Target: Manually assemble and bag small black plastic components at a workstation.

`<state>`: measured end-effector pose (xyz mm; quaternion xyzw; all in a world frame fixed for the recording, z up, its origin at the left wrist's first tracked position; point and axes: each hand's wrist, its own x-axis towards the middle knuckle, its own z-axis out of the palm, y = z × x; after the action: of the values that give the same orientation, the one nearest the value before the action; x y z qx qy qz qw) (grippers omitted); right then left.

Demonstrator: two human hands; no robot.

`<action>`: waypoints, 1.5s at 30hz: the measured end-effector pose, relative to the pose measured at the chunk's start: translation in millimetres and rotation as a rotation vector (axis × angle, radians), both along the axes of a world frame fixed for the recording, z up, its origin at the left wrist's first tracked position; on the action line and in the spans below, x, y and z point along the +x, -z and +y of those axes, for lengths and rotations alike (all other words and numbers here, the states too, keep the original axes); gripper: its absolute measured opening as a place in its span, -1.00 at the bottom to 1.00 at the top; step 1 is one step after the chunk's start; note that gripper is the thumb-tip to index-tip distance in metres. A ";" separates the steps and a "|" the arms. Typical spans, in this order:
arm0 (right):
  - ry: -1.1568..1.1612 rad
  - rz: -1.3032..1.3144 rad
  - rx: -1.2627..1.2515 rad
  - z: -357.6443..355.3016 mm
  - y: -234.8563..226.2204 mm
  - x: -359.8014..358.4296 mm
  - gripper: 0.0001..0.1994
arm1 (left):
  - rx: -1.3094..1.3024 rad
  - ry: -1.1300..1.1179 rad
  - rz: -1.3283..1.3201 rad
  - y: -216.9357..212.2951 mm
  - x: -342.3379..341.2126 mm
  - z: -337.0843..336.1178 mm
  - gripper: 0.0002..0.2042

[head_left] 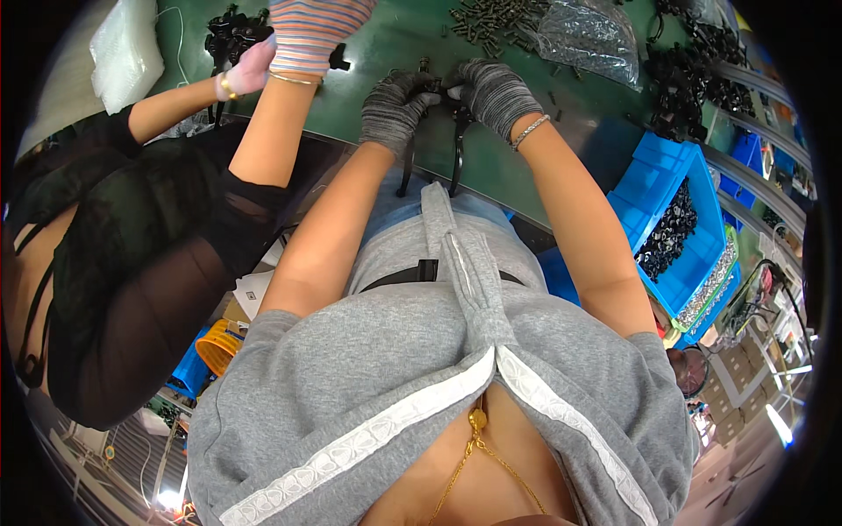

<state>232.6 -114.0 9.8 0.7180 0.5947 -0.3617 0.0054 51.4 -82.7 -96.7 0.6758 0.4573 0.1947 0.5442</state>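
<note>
Both my hands wear grey knit gloves and meet at the near part of the green worktable [351,105]. My left hand [390,112] is closed round a black part, and a long curved black brake lever [407,167] sticks out below it. Close beside it, my right hand [498,95] is closed on the head of another black brake lever [459,149], whose blade points toward me. The thumbs and fingertips nearly touch over small black fittings between the hands. A small threaded piece [424,65] shows just beyond them. The gloves hide most of the gripped parts.
At left a co-worker's striped glove [311,35] reaches over the table near black lever parts [235,39] and white foam wrap [127,53]. Small metal cylinders [491,22] and a clear bag [589,39] lie ahead. Right are black parts [680,88] and a blue bin [645,180].
</note>
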 end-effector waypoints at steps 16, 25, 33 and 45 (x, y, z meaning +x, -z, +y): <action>0.167 0.087 0.022 -7.8 11.4 -1.1 -0.71 | -0.058 0.101 0.007 -22.5 -1.0 8.5 -0.66; -0.057 -0.247 0.139 -10.5 10.3 -17.3 -0.78 | -0.087 0.090 -0.003 -22.2 0.7 8.2 -0.68; -0.239 -0.342 0.281 -8.7 9.0 -22.0 -0.82 | -0.018 0.079 0.029 -19.9 0.7 6.5 -0.67; -0.082 -0.341 0.214 -10.2 29.8 -22.3 -0.55 | 0.154 0.123 0.137 -20.9 0.4 4.0 -0.66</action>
<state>210.2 -124.2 -20.0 0.7404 0.6490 -0.1693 0.0444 51.8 -78.7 -75.9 0.7540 0.4351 0.1488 0.4691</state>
